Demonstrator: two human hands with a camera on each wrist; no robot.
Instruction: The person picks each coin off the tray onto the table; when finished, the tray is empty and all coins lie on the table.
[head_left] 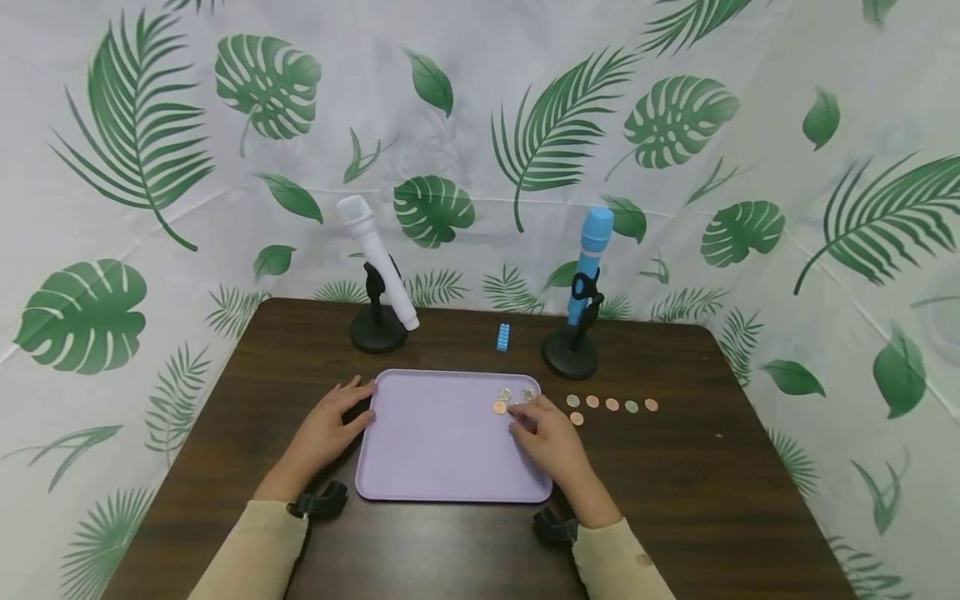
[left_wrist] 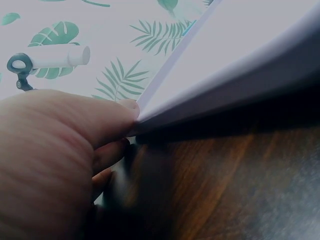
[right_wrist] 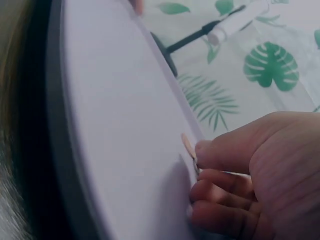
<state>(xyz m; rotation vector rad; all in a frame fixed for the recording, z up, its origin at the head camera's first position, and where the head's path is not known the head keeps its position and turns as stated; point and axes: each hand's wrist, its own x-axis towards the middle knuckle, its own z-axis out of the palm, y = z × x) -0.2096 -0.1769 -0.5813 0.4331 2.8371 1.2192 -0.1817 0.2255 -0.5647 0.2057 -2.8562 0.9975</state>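
Observation:
A lavender tray (head_left: 442,450) lies on the dark wooden table. My left hand (head_left: 322,433) rests at its left edge with fingers extended; the left wrist view shows the thumb (left_wrist: 112,116) against the rim. Over the tray's upper right part, my right hand (head_left: 551,437) pinches a silvery coin (right_wrist: 196,167) between thumb and fingertips. Right beside it on the tray is a copper coin (head_left: 499,407). Two paler coins, one near the middle (head_left: 504,394) and one by my knuckles (head_left: 527,394), also lie in the tray. My fingers partly hide the held coin.
Right of the tray, several copper and silvery coins (head_left: 612,405) form a row, with one copper coin (head_left: 577,418) below. Behind stand a white microphone (head_left: 378,258) and a blue microphone (head_left: 592,250) on black stands. A small blue studded block (head_left: 503,337) lies between them.

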